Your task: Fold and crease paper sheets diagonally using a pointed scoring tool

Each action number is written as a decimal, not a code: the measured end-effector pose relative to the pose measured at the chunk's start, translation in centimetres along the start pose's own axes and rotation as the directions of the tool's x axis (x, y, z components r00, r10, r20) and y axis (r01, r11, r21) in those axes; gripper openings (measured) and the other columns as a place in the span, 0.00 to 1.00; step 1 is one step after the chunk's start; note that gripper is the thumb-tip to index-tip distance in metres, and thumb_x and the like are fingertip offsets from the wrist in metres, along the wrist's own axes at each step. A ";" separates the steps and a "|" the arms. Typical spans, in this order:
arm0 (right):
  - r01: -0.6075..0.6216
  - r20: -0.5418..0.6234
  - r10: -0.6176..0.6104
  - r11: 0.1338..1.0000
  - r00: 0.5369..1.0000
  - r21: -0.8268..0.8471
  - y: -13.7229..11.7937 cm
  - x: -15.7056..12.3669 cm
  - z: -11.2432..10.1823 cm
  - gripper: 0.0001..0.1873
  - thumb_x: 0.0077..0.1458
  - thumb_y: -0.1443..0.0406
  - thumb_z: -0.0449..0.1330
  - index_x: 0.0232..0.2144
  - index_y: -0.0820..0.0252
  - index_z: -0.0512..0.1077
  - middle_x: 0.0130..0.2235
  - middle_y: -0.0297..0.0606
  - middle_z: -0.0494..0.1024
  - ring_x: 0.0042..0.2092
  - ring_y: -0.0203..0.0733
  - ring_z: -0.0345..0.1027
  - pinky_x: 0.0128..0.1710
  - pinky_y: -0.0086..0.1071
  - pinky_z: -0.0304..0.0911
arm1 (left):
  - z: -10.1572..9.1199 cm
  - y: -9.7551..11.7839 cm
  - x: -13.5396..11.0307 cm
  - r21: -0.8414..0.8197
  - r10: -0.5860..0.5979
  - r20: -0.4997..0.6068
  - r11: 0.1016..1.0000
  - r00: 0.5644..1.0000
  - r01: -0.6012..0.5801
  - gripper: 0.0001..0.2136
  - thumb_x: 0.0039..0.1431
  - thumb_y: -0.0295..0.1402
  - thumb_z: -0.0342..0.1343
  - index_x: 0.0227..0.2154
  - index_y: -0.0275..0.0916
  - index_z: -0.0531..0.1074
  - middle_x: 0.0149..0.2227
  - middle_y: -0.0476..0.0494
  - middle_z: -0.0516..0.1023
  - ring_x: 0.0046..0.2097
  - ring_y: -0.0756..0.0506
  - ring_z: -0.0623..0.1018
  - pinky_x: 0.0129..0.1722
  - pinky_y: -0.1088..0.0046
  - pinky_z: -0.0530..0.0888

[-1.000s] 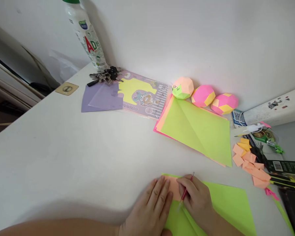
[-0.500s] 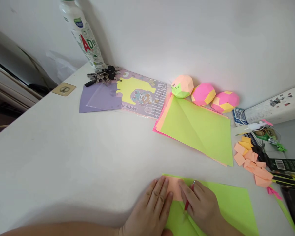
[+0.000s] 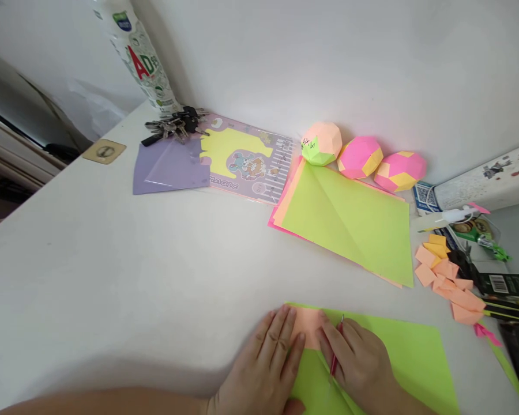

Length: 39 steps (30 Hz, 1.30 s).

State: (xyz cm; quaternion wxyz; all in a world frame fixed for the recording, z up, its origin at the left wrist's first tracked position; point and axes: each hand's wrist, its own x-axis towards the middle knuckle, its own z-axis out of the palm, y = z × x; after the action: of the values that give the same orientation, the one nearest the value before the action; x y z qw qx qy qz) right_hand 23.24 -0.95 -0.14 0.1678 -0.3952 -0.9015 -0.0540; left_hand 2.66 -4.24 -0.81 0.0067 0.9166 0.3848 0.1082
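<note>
My left hand lies flat with fingers stretched out, its fingertips pressing the left part of a small peach paper piece. That piece rests on the upper left corner of a light green sheet, which has a crease running down from it. A slim red pencil slants through my right hand, whose fingers are curled around it. The right index fingertip touches the peach piece's upper right corner. The pencil's lower end is blurred, and my hands cover parts of both papers.
Behind lie stacked coloured sheets and three paper balls. Several peach paper pieces lie at right, near scissors and a box cutter. Keys, a bottle and a printed sleeve are at back left.
The view has shifted slightly. My right hand has moved a little to the right, its index finger now at the peach piece's corner. The left hand stays pressed down.
</note>
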 end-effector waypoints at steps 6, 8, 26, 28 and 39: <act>0.007 -0.010 -0.007 1.000 1.000 0.021 0.1 0.4 -0.1 0.12 0.58 0.68 0.56 0.44 0.67 0.72 0.19 0.32 0.65 0.21 0.36 0.59 0.18 0.32 0.50 | 0.1 -0.1 -0.1 -0.017 0.048 0.006 0.999 0.999 -0.048 0.27 0.61 0.50 0.45 0.52 0.31 0.68 0.57 0.29 0.67 0.59 0.34 0.65 0.60 0.53 0.46; 0.010 -0.018 -0.010 1.000 1.000 0.029 0.1 0.4 -0.1 0.12 0.57 0.69 0.57 0.44 0.68 0.71 0.19 0.32 0.65 0.21 0.36 0.58 0.18 0.32 0.50 | 0.2 -0.1 -0.1 -0.027 0.126 -0.009 0.992 0.992 -0.127 0.23 0.63 0.45 0.45 0.52 0.33 0.68 0.57 0.34 0.67 0.59 0.37 0.65 0.60 0.56 0.48; -0.018 -0.019 0.019 0.997 1.000 0.074 0.2 0.7 0.0 0.12 0.58 0.70 0.57 0.45 0.67 0.72 0.19 0.31 0.66 0.21 0.35 0.58 0.18 0.31 0.50 | 0.0 -0.2 0.0 -0.047 0.142 0.037 0.989 0.989 -0.140 0.22 0.64 0.43 0.43 0.53 0.34 0.67 0.59 0.33 0.65 0.60 0.37 0.64 0.59 0.58 0.50; -0.019 -0.018 0.020 0.997 1.000 0.072 0.2 0.7 -0.1 0.13 0.58 0.70 0.57 0.46 0.66 0.72 0.19 0.31 0.66 0.21 0.35 0.59 0.18 0.31 0.50 | -0.1 -0.2 0.0 -0.053 0.139 0.031 0.989 0.990 -0.137 0.22 0.64 0.42 0.43 0.53 0.34 0.67 0.59 0.33 0.65 0.60 0.37 0.64 0.60 0.58 0.49; -0.023 -0.010 0.023 0.998 1.000 0.057 0.2 0.4 -0.1 0.15 0.57 0.70 0.58 0.48 0.66 0.71 0.19 0.31 0.66 0.21 0.35 0.59 0.19 0.31 0.52 | -0.4 -0.5 0.3 -0.075 0.132 0.022 0.989 0.991 -0.130 0.22 0.64 0.44 0.44 0.52 0.34 0.68 0.58 0.33 0.65 0.59 0.37 0.65 0.60 0.58 0.46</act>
State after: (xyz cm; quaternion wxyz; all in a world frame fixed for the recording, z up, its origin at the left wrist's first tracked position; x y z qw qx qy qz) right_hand 23.13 -0.51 0.07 0.1845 -0.4003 -0.8972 -0.0284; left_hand 2.43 -3.72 -0.46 0.0382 0.9405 0.3194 0.1098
